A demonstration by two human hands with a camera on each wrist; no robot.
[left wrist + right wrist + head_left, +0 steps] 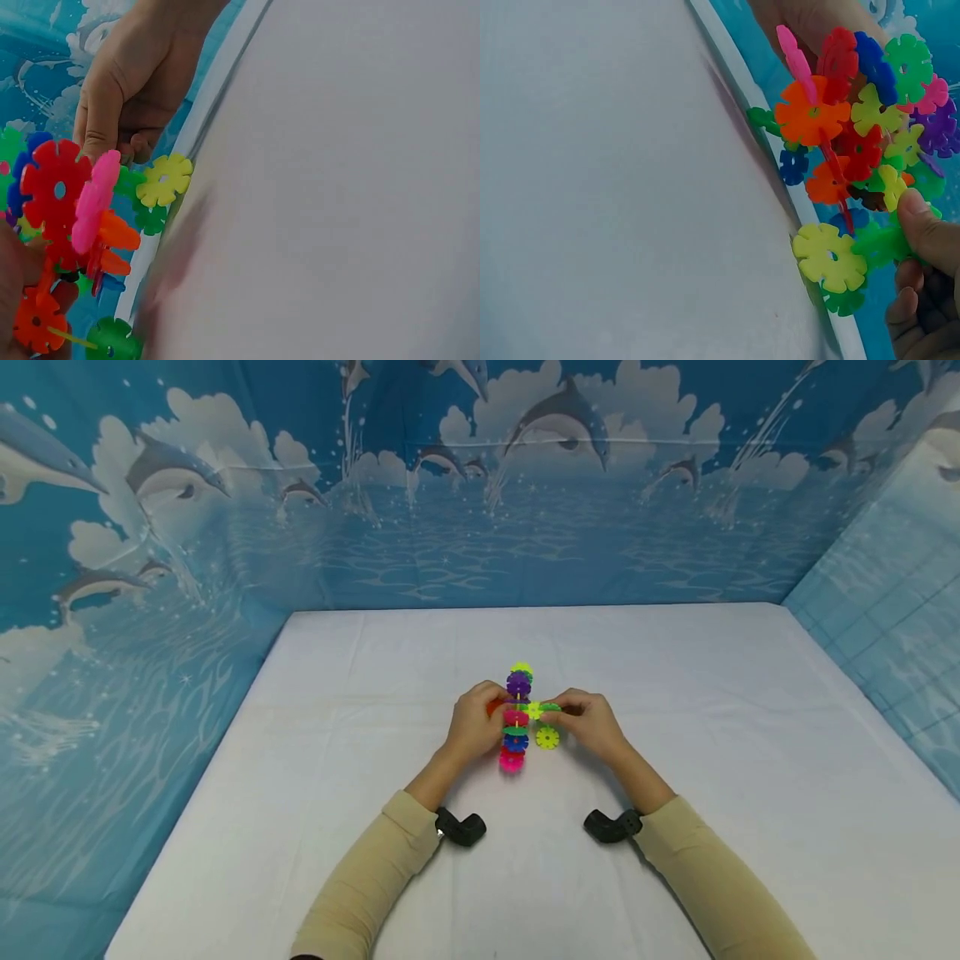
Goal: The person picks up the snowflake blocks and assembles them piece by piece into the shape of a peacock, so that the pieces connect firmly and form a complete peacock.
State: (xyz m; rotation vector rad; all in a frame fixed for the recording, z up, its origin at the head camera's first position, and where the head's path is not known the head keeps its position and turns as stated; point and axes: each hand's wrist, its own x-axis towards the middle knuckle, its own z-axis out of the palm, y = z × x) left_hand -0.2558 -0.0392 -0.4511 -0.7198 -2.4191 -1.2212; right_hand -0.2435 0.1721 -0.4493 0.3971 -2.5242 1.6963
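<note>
Head view: a cluster of interlocked plastic flower discs [516, 717], in many bright colours, is held upright just above the middle of the white table [675, 710], between both hands. It is gripped from its left side by the curled fingers of the left hand [472, 727], while a green disc [881, 244] on its right side is pinched by the thumb and fingers of the right hand [588, 722]. A loose yellow disc [547, 738] is seen just beside the cluster, below the right hand, with a dolphin-printed backdrop [480, 485] behind the table.
</note>
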